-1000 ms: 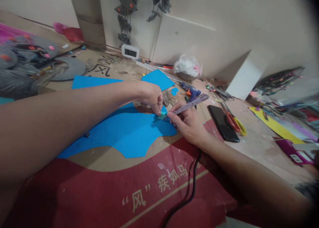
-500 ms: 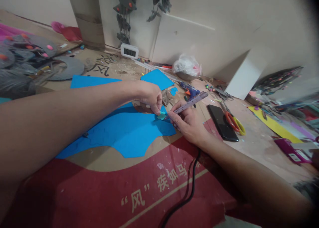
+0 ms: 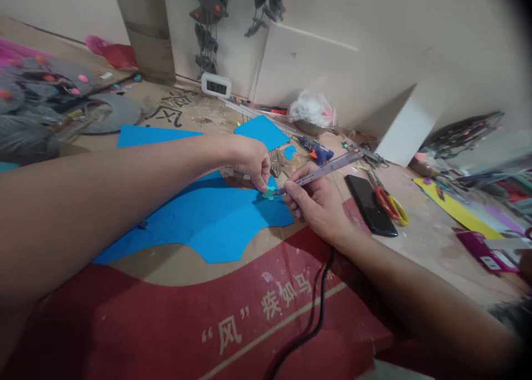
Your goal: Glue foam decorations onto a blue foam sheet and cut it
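A blue sheet (image 3: 195, 214) with curved cut edges lies on the cardboard. On its upper right part is a small green flower-shaped piece (image 3: 270, 193). The fingertips of my left hand (image 3: 255, 161) are closed together and hold that piece down from the upper left. My right hand (image 3: 313, 200) grips a pale purple patterned pen (image 3: 328, 168), its tip touching or very near the right edge of the piece. The pen leans low to the right. My fingers hide part of the sheet's upper edge.
Beyond my hands are a blue square (image 3: 261, 132), a small blue cutout (image 3: 290, 152) and a blue glue gun (image 3: 318, 150). A black phone (image 3: 371, 205) and scissors (image 3: 390, 203) lie right. A black cable (image 3: 318, 319) crosses the red-printed cardboard (image 3: 166, 324). A clock (image 3: 216, 85) stands behind.
The pen has tipped lower to the right, and my right hand has shifted slightly right with its tip at the flower-shaped piece's right edge. My left hand has stayed in place.
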Motion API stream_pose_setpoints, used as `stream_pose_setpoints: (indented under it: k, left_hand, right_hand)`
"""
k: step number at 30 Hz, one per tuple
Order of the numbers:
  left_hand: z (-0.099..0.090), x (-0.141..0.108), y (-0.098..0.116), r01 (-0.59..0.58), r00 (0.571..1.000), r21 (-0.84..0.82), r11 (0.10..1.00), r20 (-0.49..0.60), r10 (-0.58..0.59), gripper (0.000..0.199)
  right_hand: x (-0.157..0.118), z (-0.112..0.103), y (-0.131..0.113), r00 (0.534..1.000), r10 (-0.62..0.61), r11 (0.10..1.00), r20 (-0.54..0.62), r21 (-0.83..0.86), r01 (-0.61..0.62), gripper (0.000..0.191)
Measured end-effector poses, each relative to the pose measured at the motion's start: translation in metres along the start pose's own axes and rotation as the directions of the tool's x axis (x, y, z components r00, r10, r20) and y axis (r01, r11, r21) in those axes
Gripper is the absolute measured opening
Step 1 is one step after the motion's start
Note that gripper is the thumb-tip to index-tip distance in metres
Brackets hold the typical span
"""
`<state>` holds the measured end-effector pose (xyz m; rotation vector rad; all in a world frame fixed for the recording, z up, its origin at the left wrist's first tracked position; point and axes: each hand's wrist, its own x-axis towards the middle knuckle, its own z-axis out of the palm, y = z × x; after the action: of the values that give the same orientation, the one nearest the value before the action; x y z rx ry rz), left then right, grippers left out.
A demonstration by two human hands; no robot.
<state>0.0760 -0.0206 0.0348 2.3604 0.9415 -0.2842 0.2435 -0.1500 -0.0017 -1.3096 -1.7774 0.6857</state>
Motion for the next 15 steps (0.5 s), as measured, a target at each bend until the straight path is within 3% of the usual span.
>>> stream_pose_setpoints:
  k: [15]
  left_hand:
    - [0.0003, -0.0017, 0.0007, -0.047, 0.998, 0.041, 0.998, -0.032, 0.048, 0.027]
  right_hand:
    - [0.004, 0.0098, 0.0007, 0.999, -0.043, 0.985, 0.011, -0.164, 0.044, 0.032]
